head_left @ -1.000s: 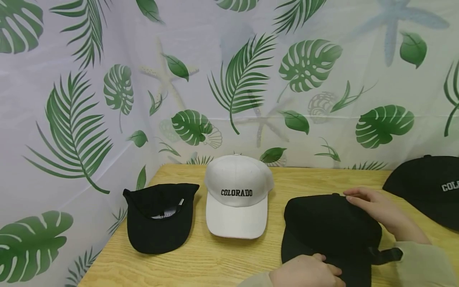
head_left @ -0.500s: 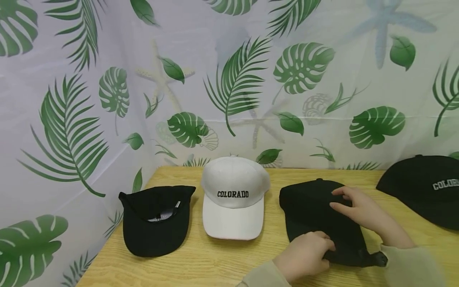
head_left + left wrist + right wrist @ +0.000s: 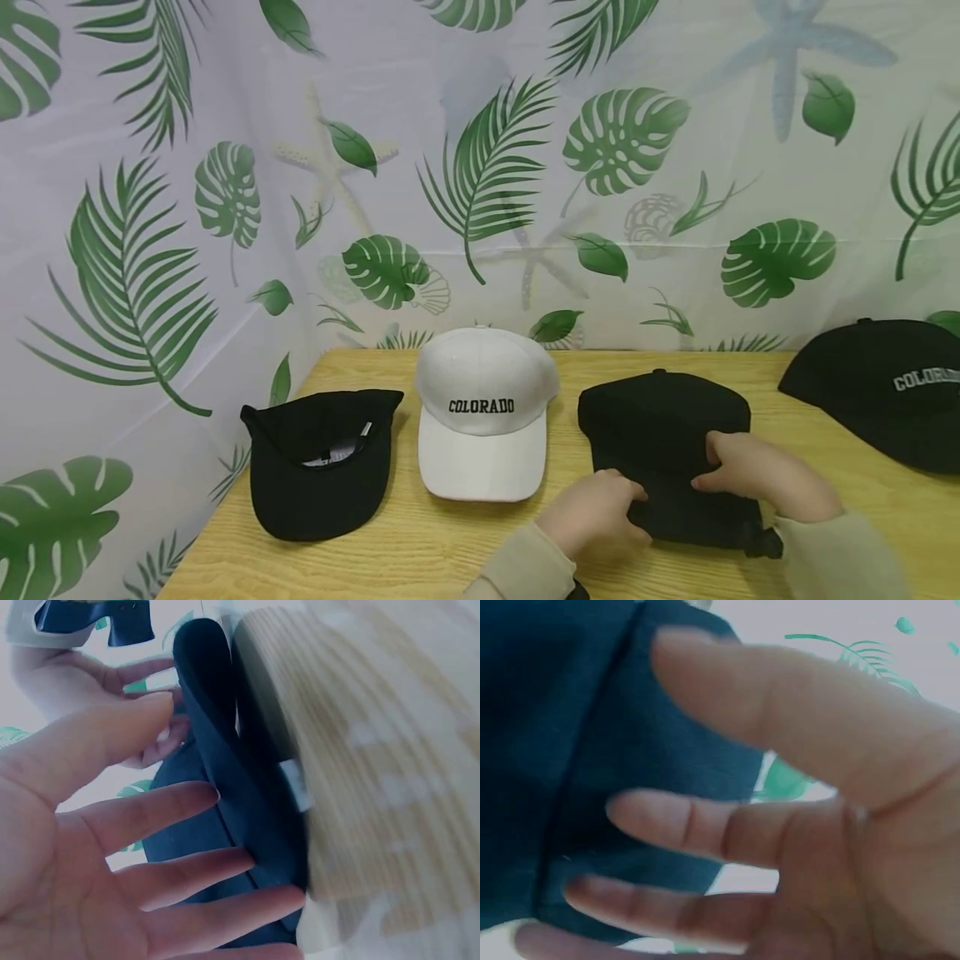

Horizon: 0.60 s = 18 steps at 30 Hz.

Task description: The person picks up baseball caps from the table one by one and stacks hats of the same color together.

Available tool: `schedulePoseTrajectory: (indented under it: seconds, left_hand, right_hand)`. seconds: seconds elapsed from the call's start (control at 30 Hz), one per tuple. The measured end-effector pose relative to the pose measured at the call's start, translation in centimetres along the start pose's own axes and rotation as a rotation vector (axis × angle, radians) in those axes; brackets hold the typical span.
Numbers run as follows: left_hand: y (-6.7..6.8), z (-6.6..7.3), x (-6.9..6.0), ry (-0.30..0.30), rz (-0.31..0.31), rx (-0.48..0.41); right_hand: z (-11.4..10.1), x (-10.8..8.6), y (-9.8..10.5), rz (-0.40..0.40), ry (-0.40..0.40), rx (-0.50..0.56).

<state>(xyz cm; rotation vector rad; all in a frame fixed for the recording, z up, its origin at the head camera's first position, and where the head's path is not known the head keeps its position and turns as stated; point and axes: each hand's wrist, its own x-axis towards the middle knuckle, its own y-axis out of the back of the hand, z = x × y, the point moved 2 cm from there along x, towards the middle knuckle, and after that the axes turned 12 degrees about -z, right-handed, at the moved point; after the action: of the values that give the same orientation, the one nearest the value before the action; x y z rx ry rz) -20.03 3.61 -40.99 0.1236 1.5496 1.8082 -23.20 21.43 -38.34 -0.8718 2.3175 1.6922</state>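
2 hands flank a black cap [image 3: 667, 437] above the wood table [image 3: 450, 550]: in the head view it lies at 2 o'clock from the left hand [image 3: 600, 512], and between 9 and 10 o'clock from the right hand [image 3: 776, 479]. The left wrist view shows the left hand spread, its fingers nearly straight, their tips reaching the cap's curved edge. The right hand is also spread, thumb apart, its fingers in front of the cloth; the pictures do not tell how firmly it touches, if at all. The cap is plain black cloth, looking bluish from the wrists, with a small button at 12 o'clock on its crown and a dark seam running across it in the right wrist view. A small pale patch shows near its edge in the left wrist view. At 9 o'clock from it sits a white cap [image 3: 483, 417] reading COLORADO; farther along at 9 o'clock lies an upturned cap [image 3: 322, 492], black. Between 2 and 3 o'clock is a lettered cap [image 3: 870, 383], black too, cut off by the picture's edge.
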Motion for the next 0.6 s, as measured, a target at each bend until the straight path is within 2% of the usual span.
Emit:
schedulePoseTrajectory:
  seconds: [0.07,0.17,0.4,0.5,0.6]
  left_hand:
    - [0.0,-0.3,0.1,0.012,-0.016,-0.024]
    - [0.1,-0.7,0.2,0.024,-0.03,-0.052]
    - [0.3,-1.3,0.2,0.021,-0.038,-0.072]
    - [0.4,-1.5,0.1,0.007,-0.049,-0.079]
    - [0.5,-1.7,-0.1,-0.019,-0.035,-0.093]
  right_hand:
    - [0.0,0.2,-0.4,-0.051,0.005,0.028]
    - [-0.2,0.5,-0.9,-0.079,0.017,0.047]
    - [-0.7,0.6,-1.1,-0.076,0.016,0.015]
    - [-0.9,0.6,-1.1,-0.086,0.008,0.006]
    - [-1.0,0.6,-1.1,-0.088,0.001,-0.004]
